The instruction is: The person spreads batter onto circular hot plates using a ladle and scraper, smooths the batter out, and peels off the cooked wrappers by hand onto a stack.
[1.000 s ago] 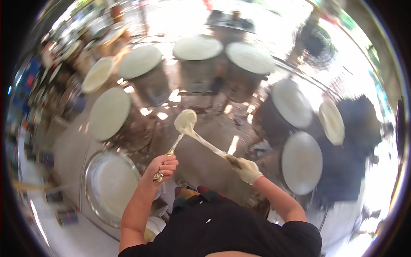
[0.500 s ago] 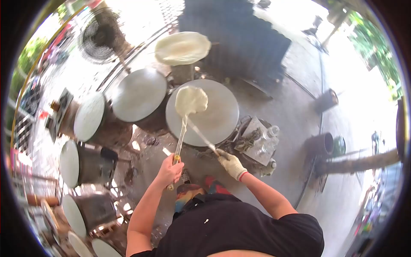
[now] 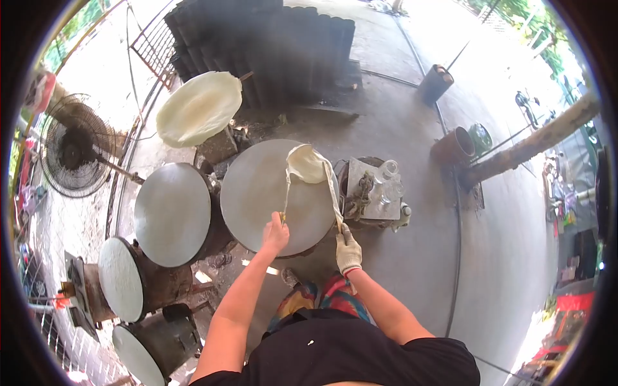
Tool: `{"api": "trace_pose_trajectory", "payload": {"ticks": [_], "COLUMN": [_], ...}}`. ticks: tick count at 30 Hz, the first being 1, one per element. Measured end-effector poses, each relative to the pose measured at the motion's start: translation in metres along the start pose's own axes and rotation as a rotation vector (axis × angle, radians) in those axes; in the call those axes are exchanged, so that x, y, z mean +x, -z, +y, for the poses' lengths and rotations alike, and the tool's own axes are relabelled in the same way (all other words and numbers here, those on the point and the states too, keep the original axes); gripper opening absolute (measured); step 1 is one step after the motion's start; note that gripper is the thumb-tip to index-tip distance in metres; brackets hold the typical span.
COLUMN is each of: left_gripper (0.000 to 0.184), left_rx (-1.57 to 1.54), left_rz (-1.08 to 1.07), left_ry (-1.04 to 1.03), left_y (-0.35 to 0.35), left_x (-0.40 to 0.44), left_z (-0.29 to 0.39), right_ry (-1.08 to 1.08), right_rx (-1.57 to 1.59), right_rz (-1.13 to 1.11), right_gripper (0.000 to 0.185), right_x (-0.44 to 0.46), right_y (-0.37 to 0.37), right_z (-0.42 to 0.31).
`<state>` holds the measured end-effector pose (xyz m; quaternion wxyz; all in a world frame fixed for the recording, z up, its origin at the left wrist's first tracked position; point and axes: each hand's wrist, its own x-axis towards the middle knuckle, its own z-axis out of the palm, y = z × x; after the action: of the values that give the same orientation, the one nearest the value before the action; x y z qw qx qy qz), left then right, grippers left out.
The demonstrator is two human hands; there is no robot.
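My bare left hand [image 3: 275,233] is closed round the handle of a thin utensil at the near edge of a large round griddle [image 3: 257,199]. My right hand [image 3: 348,251], in a pale glove, grips a stick coated in whitish dough. Both tools reach forward over the griddle, and a pale lump of dough [image 3: 307,165] hangs between their far ends, above the right part of the surface. Whether the dough touches the griddle I cannot tell.
Bottles stand on a block [image 3: 381,193] right of the griddle. More round-topped stoves [image 3: 172,214] line the left. A pale round sheet [image 3: 201,109] is raised behind, near a dark stack [image 3: 257,51]. A fan [image 3: 78,147] stands left, cylinders [image 3: 452,147] and a pole [image 3: 534,138] right.
My view has swung right. The tools and dough are now over the large griddle's right side, and my hands, still holding them, have moved farther apart.
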<state>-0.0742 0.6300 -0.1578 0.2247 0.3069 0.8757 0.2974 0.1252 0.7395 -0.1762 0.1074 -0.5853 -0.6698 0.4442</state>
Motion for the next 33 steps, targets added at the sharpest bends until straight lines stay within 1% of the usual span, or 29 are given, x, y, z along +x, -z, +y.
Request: {"api": "trace_pose_trajectory", "payload": {"ticks": [2, 3, 4, 6, 8, 9, 10, 11, 12, 13, 14, 16, 17, 18, 20, 21, 22, 23, 24, 25, 26, 28, 30, 31, 32, 33], "left_gripper": [0.024, 0.023, 0.022, 0.02, 0.019, 0.019, 0.018, 0.019, 0.019, 0.019, 0.02, 0.02, 0.023, 0.026, 0.034, 0.038, 0.042, 0.054, 0.054, 0.054, 0.055, 0.056, 0.058, 0.058, 0.058, 0.058], "left_rx": [0.113, 0.155, 0.195, 0.245, 0.265, 0.254, 0.24, 0.258, 0.278, 0.297, 0.308, 0.332, 0.352, 0.368, 0.391, 0.408, 0.425, 0.437, 0.429, 0.421, 0.408, 0.415, 0.424, 0.434, 0.443, 0.44], "left_rz": [-0.006, -0.001, 0.007, 0.019, 0.042, 0.062, 0.084, 0.08, 0.074, 0.068, 0.073, 0.085, 0.083, 0.085, 0.112, 0.122, 0.134, 0.145, 0.166, 0.187, 0.21, 0.222, 0.243, 0.253, 0.262, 0.262], "left_ry": [-0.006, -0.017, -0.028, -0.041, -0.058, -0.067, -0.072, -0.067, -0.066, -0.064, -0.056, -0.04, -0.025, -0.01, -0.008, -0.026, -0.045, -0.05, -0.065, -0.083, -0.1, -0.09, -0.104, -0.131, -0.156, -0.143], "left_y": [0.015, 0.02, 0.026, 0.041, 0.061, 0.071, 0.078, 0.08, 0.08, 0.082, 0.083, 0.094, 0.103, 0.114, 0.125, 0.128, 0.131, 0.13, 0.133, 0.137, 0.141, 0.156, 0.162, 0.163, 0.162, 0.163], "left_x": [0.012, 0.021, 0.029, 0.04, 0.046, 0.044, 0.043, 0.043, 0.045, 0.045, 0.045, 0.041, 0.037, 0.032, 0.031, 0.027, 0.024, 0.023, 0.019, 0.016, 0.014, 0.007, 0.002, 0.0, -0.004, -0.01], "left_z": [-0.01, -0.017, -0.024, -0.037, -0.049, -0.053, -0.058, -0.067, -0.076, -0.078, -0.079, -0.074, -0.073, -0.072, -0.078, -0.084, -0.09, -0.098, -0.103, -0.108, -0.112, -0.118, -0.125, -0.129, -0.132, -0.132], "right_ry": [-0.015, 0.059, -0.079, -0.384, -0.073, -0.075, -0.071, -0.067, -0.065, 0.106, -0.127, -0.363, -0.261, -0.051, -0.21, -0.08, -0.121, -0.164, -0.211, -0.31, -0.27, -0.126, 0.07, 0.164, 0.044, -0.082], "right_rx": [0.03, 0.085, 0.268, 0.615, 0.703, 0.766, 0.847, 0.576, 0.309, 0.308, 0.563, 0.661, 0.619, 0.638, 0.856, 0.492, 0.518, 0.541, 0.565, 0.547, 0.522, 0.598, 0.359, 0.246, 0.283, 0.32], "right_rz": [0.005, 0.001, -0.118, -0.309, -0.177, -0.075, -0.024, -0.01, 0.006, 0.011, -0.258, -0.371, -0.311, -0.186, -0.016, 0.013, -0.098, -0.211, -0.325, -0.401, -0.409, -0.223, -0.094, -0.027, -0.176, -0.325], "right_gripper": [0.042, 0.043, 0.042, 0.039, 0.036, 0.036, 0.036, 0.036, 0.037, 0.037, 0.037, 0.036, 0.035, 0.035, 0.034, 0.034, 0.035, 0.035, 0.036, 0.039, 0.037, 0.036, 0.036, 0.036, 0.036, 0.036], "right_x": [-0.004, 0.007, 0.02, 0.023, 0.017, 0.007, 0.003, 0.002, -0.01, -0.005, 0.004, 0.003, 0.0, 0.015, 0.015, 0.012, 0.006, 0.005, 0.005, 0.012, 0.015, 0.024, 0.037, 0.032, 0.035, 0.02], "right_y": [-0.013, -0.032, -0.046, -0.036, -0.037, -0.038, -0.05, -0.061, -0.067, -0.079, -0.081, -0.055, -0.046, -0.06, -0.081, -0.091, -0.088, -0.082, -0.076, -0.063, -0.051, -0.053, -0.092, -0.101, -0.1, -0.079], "right_z": [-0.019, -0.021, -0.035, -0.08, -0.065, -0.061, -0.051, -0.041, -0.055, -0.07, -0.084, -0.12, -0.117, -0.085, -0.06, -0.064, -0.083, -0.105, -0.124, -0.128, -0.124, -0.089, -0.061, -0.07, -0.079, -0.122]}}
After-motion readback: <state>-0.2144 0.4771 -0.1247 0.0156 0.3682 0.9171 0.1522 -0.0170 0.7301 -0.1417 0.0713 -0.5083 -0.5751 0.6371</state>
